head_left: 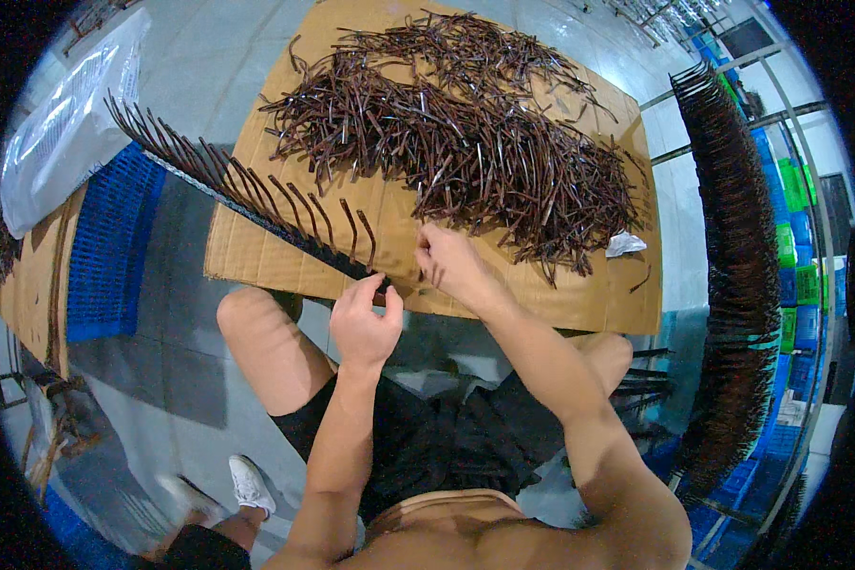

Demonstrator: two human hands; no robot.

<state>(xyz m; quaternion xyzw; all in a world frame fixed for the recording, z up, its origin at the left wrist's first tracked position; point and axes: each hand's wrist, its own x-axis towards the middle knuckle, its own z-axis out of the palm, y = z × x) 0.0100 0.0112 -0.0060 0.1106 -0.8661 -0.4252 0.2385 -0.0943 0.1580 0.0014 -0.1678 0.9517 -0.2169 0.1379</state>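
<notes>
A long dark bar (290, 236) slants from the upper left down to my left hand, with a row of thin brown strips (299, 208) standing up along it. The strips have bent ends and look like eyeglass temples. My left hand (366, 318) is closed on the bar's near end, thumb and fingers pinched around it. To its right, my right hand (451, 264) is closed with curled fingers just off the near edge of the pile; whatever it holds is hidden. A big heap of loose brown strips (465, 142) spreads across the cardboard sheet (242, 249) before me.
A white scrap (625, 245) lies right of the heap. At the left, a white plastic sack (71, 133) rests above a blue crate (114, 252). On the right, a rack (769, 114) carries densely filled bars (731, 275). Another person's white shoe (250, 483) is at lower left.
</notes>
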